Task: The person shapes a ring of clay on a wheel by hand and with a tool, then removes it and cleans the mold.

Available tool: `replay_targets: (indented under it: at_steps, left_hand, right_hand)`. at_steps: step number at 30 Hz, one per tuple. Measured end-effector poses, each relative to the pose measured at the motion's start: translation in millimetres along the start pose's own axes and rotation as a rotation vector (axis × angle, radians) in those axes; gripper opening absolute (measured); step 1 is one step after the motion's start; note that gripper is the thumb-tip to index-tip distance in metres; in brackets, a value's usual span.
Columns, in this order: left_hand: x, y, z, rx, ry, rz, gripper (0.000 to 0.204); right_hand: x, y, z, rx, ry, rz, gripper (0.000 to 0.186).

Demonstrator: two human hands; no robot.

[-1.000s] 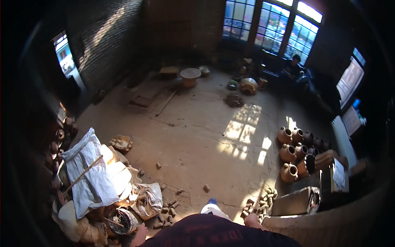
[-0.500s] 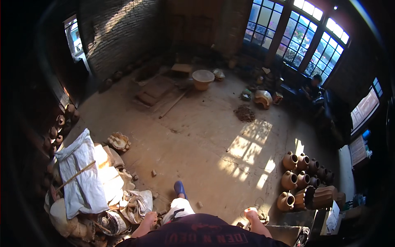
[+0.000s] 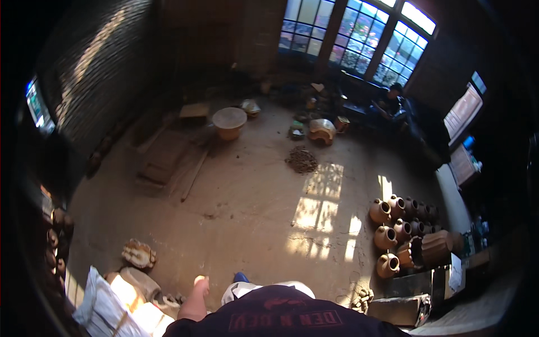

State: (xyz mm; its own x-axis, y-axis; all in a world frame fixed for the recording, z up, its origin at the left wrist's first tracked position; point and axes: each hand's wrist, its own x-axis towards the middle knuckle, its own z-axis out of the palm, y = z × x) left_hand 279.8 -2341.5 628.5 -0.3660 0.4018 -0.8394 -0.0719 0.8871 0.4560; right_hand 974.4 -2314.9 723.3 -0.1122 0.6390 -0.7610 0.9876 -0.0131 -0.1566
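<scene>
Hovering left hand (image 3: 201, 283): left of my blue shoe (image 3: 241, 277); fingers (image 3: 204, 279) spread or together, I cannot tell.
Clay jars (image 3: 399, 228): grouped at right.

Just right of the left hand (image 3: 200, 285), a blue shoe (image 3: 241, 277) is seen. To the hand's left, a white woven sack (image 3: 101, 306) is laid, with a brown scalloped clay piece (image 3: 138, 254) set ahead of it. Well ahead, a round tan tub (image 3: 229, 127) is stood; a dark crumbly heap (image 3: 302, 160) is placed to the tub's right. Well to the hand's right, round brown clay pots (image 3: 398, 228) are ranged in rows.
</scene>
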Motion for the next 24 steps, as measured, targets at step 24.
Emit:
replay_targets:
  at_steps: [24]
  left_hand:
    - [140.6,400.6,71.0,-0.219,0.041,-0.178,0.034]
  right_hand:
    - [417.8,-124.1,-475.2,0.311,0.285,0.339,0.051]
